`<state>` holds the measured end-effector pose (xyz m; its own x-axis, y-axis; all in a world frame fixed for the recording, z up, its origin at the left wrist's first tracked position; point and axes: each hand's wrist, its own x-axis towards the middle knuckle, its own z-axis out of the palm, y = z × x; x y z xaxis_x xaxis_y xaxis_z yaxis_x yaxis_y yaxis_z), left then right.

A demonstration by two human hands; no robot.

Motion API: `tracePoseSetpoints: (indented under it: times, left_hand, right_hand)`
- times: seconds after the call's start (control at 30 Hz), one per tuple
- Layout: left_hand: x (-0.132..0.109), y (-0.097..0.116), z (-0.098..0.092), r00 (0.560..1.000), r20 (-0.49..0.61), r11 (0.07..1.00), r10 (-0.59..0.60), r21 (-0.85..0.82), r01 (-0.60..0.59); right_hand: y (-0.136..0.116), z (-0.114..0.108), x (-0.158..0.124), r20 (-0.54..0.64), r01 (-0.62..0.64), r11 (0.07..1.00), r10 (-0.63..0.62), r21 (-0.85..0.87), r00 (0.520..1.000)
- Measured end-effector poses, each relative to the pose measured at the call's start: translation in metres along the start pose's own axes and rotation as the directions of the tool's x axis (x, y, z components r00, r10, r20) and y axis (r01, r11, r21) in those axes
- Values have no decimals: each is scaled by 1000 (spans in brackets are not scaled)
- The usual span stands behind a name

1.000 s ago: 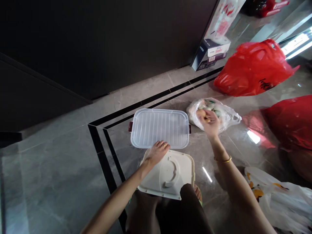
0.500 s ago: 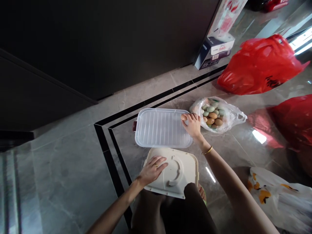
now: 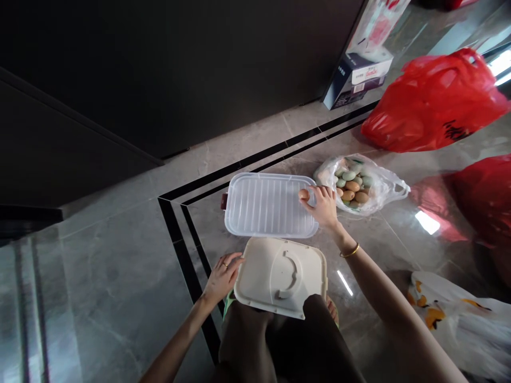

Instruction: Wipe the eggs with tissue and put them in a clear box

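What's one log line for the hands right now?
left hand: on cream lid edge | right hand: holds brown egg at clear box | egg bag: beside box

Ribbed clear tray (image 3: pixel 267 205), cream lid (image 3: pixel 279 274) — brown and green eggs (image 3: pixel 353 183).

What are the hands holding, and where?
The right hand pinches a brown egg by one end. The left hand grips the cream lid at its left edge.

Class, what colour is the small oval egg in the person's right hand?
Light brown: the egg in the right hand, seen in the head view.
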<state>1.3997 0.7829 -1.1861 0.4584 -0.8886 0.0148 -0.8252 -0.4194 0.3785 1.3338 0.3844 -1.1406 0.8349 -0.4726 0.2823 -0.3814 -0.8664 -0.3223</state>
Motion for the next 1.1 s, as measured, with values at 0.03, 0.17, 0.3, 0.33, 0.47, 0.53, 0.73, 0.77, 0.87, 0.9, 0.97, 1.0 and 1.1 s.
tracePoseSetpoints:
  times: [0.03, 0.17, 0.3, 0.33, 0.47, 0.53, 0.73, 0.77, 0.87, 0.9, 0.97, 1.0, 1.1]
  left_hand:
    - [0, 0, 3, 1000, 0, 1000, 4, 6, -4]
    - [-7, -8, 10, 999, 23, 995, 44, 88, -46]
    - [-14, -18, 11, 990, 120, 985, 73, 147, -91]
    - [-14, -20, 11, 988, 136, 985, 75, 143, -95]
    - [-4, -24, 15, 972, 171, 980, 161, 85, -178]
    - [3, -25, 16, 949, 195, 965, 248, 37, -259]
    - [23, 2, -13, 948, 124, 948, 294, -161, -273]
    - [26, 10, -20, 954, 95, 941, 283, -220, -257]
    - [40, 36, -42, 995, -55, 925, 87, -366, -101]
    - [47, 42, -49, 994, -109, 922, -9, -385, -34]
    - [66, 45, -63, 953, -213, 908, -216, -402, 116]
    - [79, 42, -70, 914, -260, 890, -313, -416, 187]
    - [124, 21, -87, 753, -377, 812, -539, -469, 347]
  right_hand:
    - [-1, -4, -4, -17, -10, 1000, 11, 28, 1000]
    - [1, -21, -44, -87, -94, 977, 112, 190, 990]
    - [24, -30, -133, 92, -253, 929, 237, 270, 967]
    - [31, -31, -158, 192, -334, 897, 288, 290, 938]
    - [37, -30, -244, 506, -737, 568, 543, 366, 670]
    - [26, -29, -267, 621, -800, 410, 506, 438, 599]
    - [6, -47, -268, 465, -768, 354, 636, 534, 617]
    - [9, -55, -262, 425, -748, 338, 658, 571, 622]
    - [15, -82, -235, 335, -651, 304, 664, 696, 668]
    - [15, -91, -222, 319, -626, 322, 646, 710, 693]
    - [9, -103, -190, 327, -635, 419, 601, 649, 730]
    - [5, -104, -172, 300, -628, 483, 592, 611, 748]
    - [-9, -85, -115, 188, -534, 673, 519, 512, 834]
